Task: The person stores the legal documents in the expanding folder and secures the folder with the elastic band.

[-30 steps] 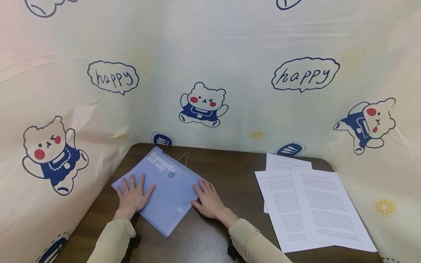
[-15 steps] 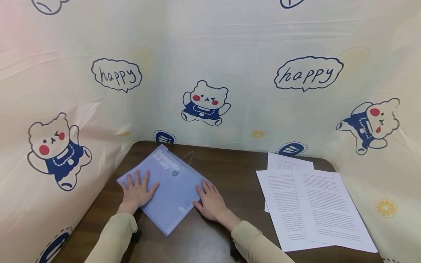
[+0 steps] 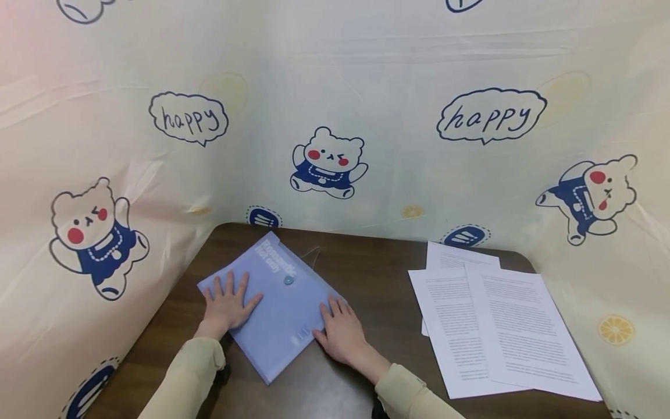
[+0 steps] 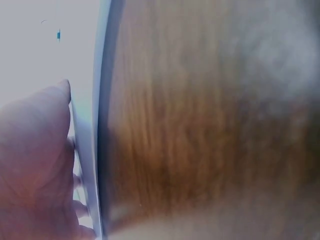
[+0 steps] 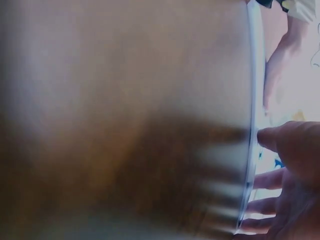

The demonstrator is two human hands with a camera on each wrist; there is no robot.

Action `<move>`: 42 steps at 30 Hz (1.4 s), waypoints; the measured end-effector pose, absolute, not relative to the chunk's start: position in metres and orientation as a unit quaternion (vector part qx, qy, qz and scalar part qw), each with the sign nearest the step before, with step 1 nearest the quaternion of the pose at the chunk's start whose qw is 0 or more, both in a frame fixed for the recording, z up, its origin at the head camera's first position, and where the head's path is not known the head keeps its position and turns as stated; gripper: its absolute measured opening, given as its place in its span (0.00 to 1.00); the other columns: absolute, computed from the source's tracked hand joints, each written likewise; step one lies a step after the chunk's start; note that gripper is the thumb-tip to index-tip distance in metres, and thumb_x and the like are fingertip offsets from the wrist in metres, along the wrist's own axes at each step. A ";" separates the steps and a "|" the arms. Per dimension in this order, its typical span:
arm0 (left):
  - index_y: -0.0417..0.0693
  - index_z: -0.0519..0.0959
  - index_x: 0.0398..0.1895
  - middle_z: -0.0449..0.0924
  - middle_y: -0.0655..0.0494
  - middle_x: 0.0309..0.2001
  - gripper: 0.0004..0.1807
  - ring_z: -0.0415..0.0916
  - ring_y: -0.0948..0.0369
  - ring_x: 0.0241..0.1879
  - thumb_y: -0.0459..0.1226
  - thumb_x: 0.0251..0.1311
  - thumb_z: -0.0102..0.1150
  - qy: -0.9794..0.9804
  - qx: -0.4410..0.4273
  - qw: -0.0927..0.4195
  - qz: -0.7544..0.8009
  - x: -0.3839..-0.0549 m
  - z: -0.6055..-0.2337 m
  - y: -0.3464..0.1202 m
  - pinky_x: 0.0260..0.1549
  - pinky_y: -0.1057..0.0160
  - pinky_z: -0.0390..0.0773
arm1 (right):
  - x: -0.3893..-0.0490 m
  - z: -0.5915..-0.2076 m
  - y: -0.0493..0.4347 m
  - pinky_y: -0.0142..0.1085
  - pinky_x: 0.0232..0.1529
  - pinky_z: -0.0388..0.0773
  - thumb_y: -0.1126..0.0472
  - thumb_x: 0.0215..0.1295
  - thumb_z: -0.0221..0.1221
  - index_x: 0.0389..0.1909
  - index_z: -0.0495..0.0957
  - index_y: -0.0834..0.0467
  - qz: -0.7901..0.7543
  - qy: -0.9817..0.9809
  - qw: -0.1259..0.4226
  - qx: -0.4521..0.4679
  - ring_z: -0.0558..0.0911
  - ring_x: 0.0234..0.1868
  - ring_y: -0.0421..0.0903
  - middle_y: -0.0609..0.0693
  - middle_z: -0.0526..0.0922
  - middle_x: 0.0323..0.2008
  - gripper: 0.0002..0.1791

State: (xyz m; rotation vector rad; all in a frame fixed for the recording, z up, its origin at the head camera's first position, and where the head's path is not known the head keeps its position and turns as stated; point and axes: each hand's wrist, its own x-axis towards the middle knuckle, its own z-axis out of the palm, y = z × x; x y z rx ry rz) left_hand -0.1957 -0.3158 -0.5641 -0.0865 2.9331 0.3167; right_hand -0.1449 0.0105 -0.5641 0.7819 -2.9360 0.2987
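A blue plastic document folder (image 3: pixel 280 334) lies turned at an angle on the dark wooden table, white lettering near its far corner. On its flap sits a round button (image 3: pixel 288 280), and a thin loose string (image 3: pixel 317 254) trails past the far right edge. My left hand (image 3: pixel 227 307) rests on the folder's left part, fingers spread. At the right corner my right hand (image 3: pixel 342 330) lies with its fingers on the folder and the thumb by the near edge. Both wrist views show the thumb close to the folder's edge.
Several printed sheets of paper (image 3: pixel 528 331) overlap on the right side of the table (image 3: pixel 382 279). A pale cloth (image 3: pixel 387 75) printed with bears and "happy" bubbles hangs around the back and both sides.
The folder has slid a little to the right and slightly toward me, both hands moving along with it. The view has shifted slightly; the papers stay in place.
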 end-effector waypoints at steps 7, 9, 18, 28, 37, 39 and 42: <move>0.44 0.48 0.90 0.34 0.24 0.87 0.51 0.29 0.19 0.84 0.68 0.81 0.41 0.991 -0.011 0.100 0.086 -0.195 -0.563 -0.310 0.79 0.16 0.37 | -0.130 -0.552 0.009 0.53 0.74 0.79 0.39 0.77 0.64 0.73 0.80 0.59 0.060 -0.969 0.036 0.236 0.80 0.75 0.61 0.63 0.79 0.75 0.35; 0.44 0.49 0.90 0.35 0.24 0.88 0.52 0.29 0.19 0.85 0.71 0.79 0.39 0.992 -0.003 0.091 0.091 -0.198 -0.571 -0.313 0.79 0.15 0.37 | -0.128 -0.549 0.009 0.52 0.75 0.78 0.39 0.76 0.65 0.73 0.80 0.58 0.052 -0.971 0.032 0.232 0.80 0.75 0.61 0.62 0.79 0.75 0.35; 0.48 0.52 0.90 0.40 0.26 0.88 0.54 0.33 0.20 0.85 0.73 0.76 0.41 0.991 0.013 0.086 0.097 -0.192 -0.562 -0.308 0.79 0.16 0.39 | -0.115 -0.554 0.010 0.48 0.74 0.80 0.36 0.73 0.66 0.70 0.83 0.57 0.028 -0.970 0.080 0.228 0.83 0.71 0.60 0.62 0.82 0.71 0.36; 0.48 0.54 0.90 0.42 0.28 0.88 0.50 0.36 0.21 0.85 0.69 0.79 0.44 0.994 0.040 0.082 0.063 -0.190 -0.559 -0.301 0.79 0.16 0.42 | -0.099 -0.561 0.014 0.46 0.69 0.83 0.31 0.70 0.66 0.65 0.86 0.55 -0.013 -0.962 0.141 0.234 0.88 0.65 0.58 0.61 0.87 0.65 0.37; 0.49 0.54 0.90 0.42 0.31 0.89 0.49 0.35 0.22 0.86 0.68 0.79 0.46 0.991 0.060 0.096 0.067 -0.190 -0.559 -0.295 0.80 0.18 0.42 | -0.085 -0.558 0.017 0.42 0.59 0.86 0.27 0.65 0.68 0.59 0.89 0.52 -0.051 -0.955 0.169 0.237 0.90 0.54 0.55 0.59 0.90 0.58 0.37; 0.50 0.53 0.90 0.42 0.31 0.89 0.49 0.35 0.23 0.86 0.68 0.79 0.46 0.991 0.063 0.101 0.065 -0.191 -0.558 -0.295 0.81 0.18 0.42 | -0.082 -0.556 0.019 0.41 0.58 0.87 0.28 0.64 0.69 0.58 0.89 0.53 -0.046 -0.955 0.167 0.242 0.90 0.53 0.55 0.59 0.91 0.57 0.36; 0.50 0.53 0.90 0.42 0.31 0.89 0.50 0.35 0.23 0.86 0.68 0.78 0.46 0.990 0.067 0.106 0.065 -0.191 -0.556 -0.294 0.81 0.19 0.41 | -0.080 -0.556 0.023 0.41 0.58 0.87 0.29 0.62 0.72 0.57 0.89 0.54 -0.035 -0.954 0.164 0.249 0.91 0.53 0.55 0.59 0.91 0.56 0.36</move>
